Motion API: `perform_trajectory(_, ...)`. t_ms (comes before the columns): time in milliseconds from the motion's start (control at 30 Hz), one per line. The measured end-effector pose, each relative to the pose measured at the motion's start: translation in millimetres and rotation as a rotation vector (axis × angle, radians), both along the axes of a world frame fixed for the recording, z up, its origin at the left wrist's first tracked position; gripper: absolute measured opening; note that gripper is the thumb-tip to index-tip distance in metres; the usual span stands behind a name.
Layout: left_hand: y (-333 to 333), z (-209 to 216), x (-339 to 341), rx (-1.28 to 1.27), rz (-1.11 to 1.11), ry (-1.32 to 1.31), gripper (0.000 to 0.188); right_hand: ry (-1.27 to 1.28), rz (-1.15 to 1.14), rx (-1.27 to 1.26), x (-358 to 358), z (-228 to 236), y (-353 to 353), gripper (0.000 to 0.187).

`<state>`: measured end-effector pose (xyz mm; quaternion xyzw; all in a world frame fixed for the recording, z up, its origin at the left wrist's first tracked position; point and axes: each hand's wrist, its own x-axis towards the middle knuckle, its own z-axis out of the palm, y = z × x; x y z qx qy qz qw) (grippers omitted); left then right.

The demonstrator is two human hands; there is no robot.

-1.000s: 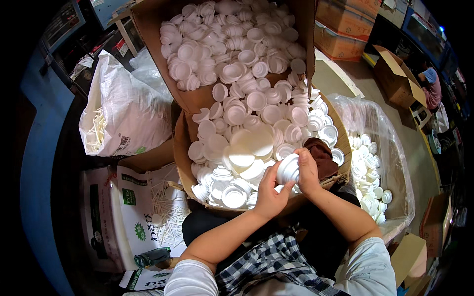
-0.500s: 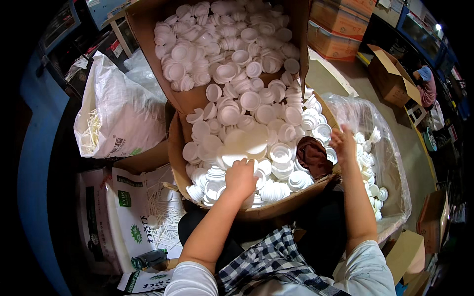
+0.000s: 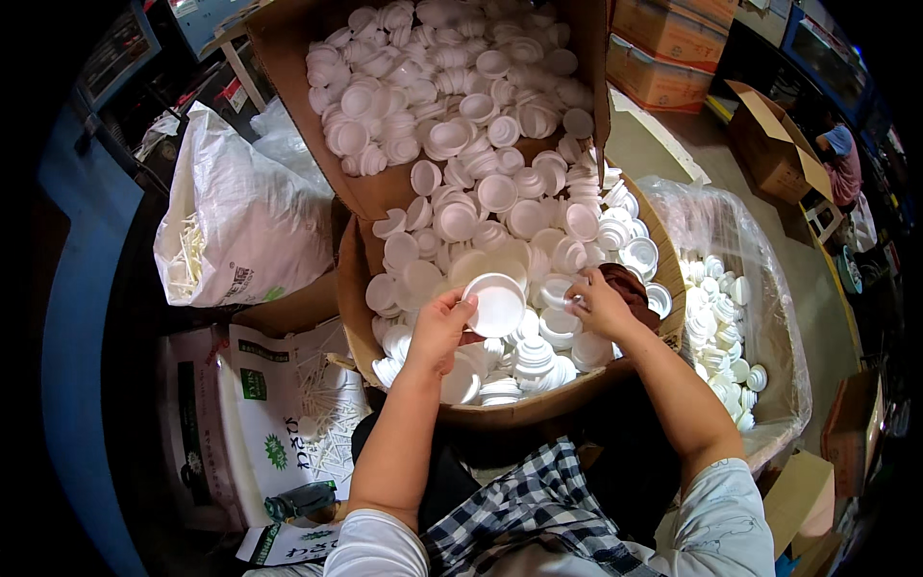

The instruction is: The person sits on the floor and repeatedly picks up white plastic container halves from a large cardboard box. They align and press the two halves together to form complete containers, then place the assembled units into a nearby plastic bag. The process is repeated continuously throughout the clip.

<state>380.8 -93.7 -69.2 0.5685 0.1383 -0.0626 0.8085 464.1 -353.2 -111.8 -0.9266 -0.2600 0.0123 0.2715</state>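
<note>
My left hand [image 3: 441, 330] grips a round white plastic lid [image 3: 495, 306] by its left edge, thumb on top, tilted toward me over the box. To its right, my right hand [image 3: 606, 308] has its fingers drawn together; what they pinch, if anything, is too small to tell. A dark brown cloth [image 3: 627, 286] lies just behind that hand, partly covered by it. Beneath both hands, an open cardboard box [image 3: 524, 412] is heaped with white plastic lids [image 3: 498, 192], some loose and some nested in stacks.
Right of the box stands a clear plastic bag [image 3: 784, 356] with more white lids. On the left are a white woven sack [image 3: 245, 216] of thin white sticks and printed sheeting [image 3: 264, 413] with scattered sticks. Stacked cartons [image 3: 663, 72] and a seated person [image 3: 841, 163] are farther back.
My left hand has lifted a white lid from the pile. My right hand has come down and left from the box's right edge toward that lid, in front of the cloth.
</note>
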Motion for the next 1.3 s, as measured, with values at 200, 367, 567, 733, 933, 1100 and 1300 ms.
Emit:
perform_trajectory(200,3,5,1,-0.517,0.005,-0.017,0.028,0.350,-0.079,0.629,-7,37,7,0.021)
perform_trajectory(367,-4,0,4,-0.616,0.006,0.002,0.031,0.778,0.020,1.208,-25,52,13,0.029)
perform_trajectory(567,-28,5,-7,-0.596,-0.120,-0.158,0.038,1.004,-0.142,1.323,-33,63,30,0.051)
perform_trajectory(733,-32,10,-9,-0.680,-0.186,-0.199,0.038,0.437,0.024,0.922,-41,60,42,0.068)
perform_trajectory(933,-32,2,-6,-0.796,-0.155,-0.164,0.041,-0.226,0.169,0.518,-48,76,44,0.061)
perform_trajectory(1100,-39,14,-13,-0.685,-0.077,-0.231,0.039,-0.518,0.199,0.399,-57,87,51,0.057)
perform_trajectory(1300,-43,11,-15,-0.620,-0.114,-0.276,0.042,-0.496,0.230,0.389,-60,85,54,0.059)
